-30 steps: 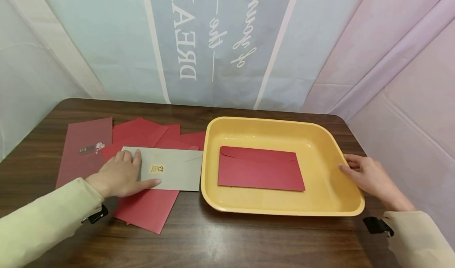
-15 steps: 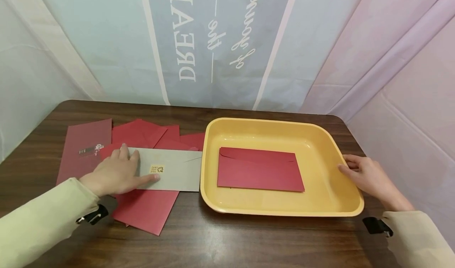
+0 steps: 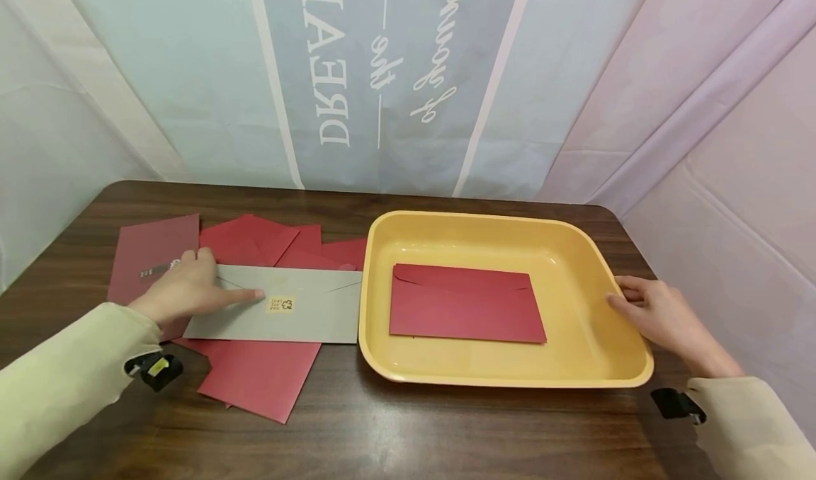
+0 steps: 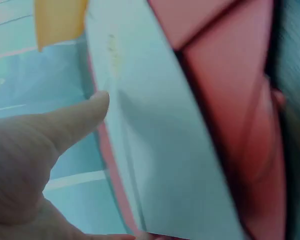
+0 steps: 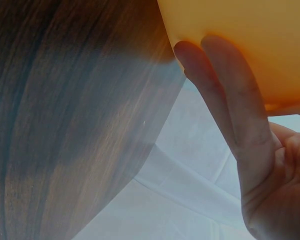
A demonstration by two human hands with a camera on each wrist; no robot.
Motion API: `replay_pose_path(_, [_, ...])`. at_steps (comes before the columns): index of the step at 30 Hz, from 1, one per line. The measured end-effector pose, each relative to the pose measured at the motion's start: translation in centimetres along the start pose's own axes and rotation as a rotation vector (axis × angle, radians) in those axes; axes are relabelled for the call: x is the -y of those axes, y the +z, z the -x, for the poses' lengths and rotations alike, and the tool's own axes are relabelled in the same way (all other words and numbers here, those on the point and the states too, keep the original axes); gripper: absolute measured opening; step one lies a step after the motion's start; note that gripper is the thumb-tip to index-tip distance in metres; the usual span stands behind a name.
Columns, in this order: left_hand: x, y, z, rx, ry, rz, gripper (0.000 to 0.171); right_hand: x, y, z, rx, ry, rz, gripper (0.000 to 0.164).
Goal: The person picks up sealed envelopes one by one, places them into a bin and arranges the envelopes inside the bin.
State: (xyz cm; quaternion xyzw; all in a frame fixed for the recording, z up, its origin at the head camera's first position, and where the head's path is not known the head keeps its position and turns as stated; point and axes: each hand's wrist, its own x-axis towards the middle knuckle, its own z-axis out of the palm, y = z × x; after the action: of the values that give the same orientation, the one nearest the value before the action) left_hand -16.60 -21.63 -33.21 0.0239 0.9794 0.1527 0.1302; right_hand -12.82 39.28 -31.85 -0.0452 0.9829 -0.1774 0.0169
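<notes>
A grey envelope (image 3: 319,310) with a small gold "just for you" print lies on top of several red envelopes (image 3: 268,381), its right end against the yellow tray. My left hand (image 3: 191,289) is over its left part, thumb stretched out and fingers apart from the thumb; whether it touches the paper I cannot tell. The left wrist view shows the thumb (image 4: 80,120) beside the envelope, blurred. My right hand (image 3: 663,317) grips the right rim of the yellow tray (image 3: 510,381), thumb at the rim and fingers (image 5: 235,90) against the outer wall. Inside the tray lies a red envelope (image 3: 468,306).
A darker red envelope (image 3: 156,243) with a printed mark lies at the far left of the pile. Everything stands on a dark wooden table (image 3: 408,430). A hanging cloth (image 3: 395,112) with lettering rises behind the table's back edge.
My left hand has slid left and slightly away from me across the grey envelope, uncovering more of it. The right hand and the tray stay in place.
</notes>
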Motion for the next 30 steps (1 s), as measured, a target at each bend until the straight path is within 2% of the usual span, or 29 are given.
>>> replay_pose_path(4, [0.2, 0.4, -0.2, -0.011, -0.025, 0.017, 0.107, 0.0, 0.0, 0.0, -0.002, -0.002, 0.0, 0.047])
replay_pose_path(10, [0.3, 0.4, -0.2, -0.002, -0.052, 0.055, 0.107, 0.0, 0.0, 0.0, -0.003, -0.007, 0.0, 0.047])
replay_pose_path(15, [0.6, 0.4, -0.3, 0.028, -0.079, 0.117, 0.096, -0.1, 0.0, 0.0, -0.004, -0.005, -0.003, 0.047])
replay_pose_path(17, [0.7, 0.4, -0.4, 0.038, -0.086, 0.142, 0.079, 0.0, 0.0, 0.0, -0.007, -0.004, -0.003, 0.047])
replay_pose_path(22, [0.9, 0.2, -0.6, 0.023, -0.065, 0.128, 0.055, 0.0, 0.0, -0.1, -0.012, -0.006, 0.0, 0.047])
replay_pose_path(28, [1.1, -0.1, -0.8, -0.021, -0.049, 0.122, 0.059, 0.0, -0.1, -0.2, -0.023, -0.014, 0.002, 0.046])
replay_pose_path(30, [1.3, -0.1, -0.8, -0.011, -0.051, 0.136, 0.063, -0.1, -0.1, -0.2, -0.027, -0.017, 0.003, 0.045])
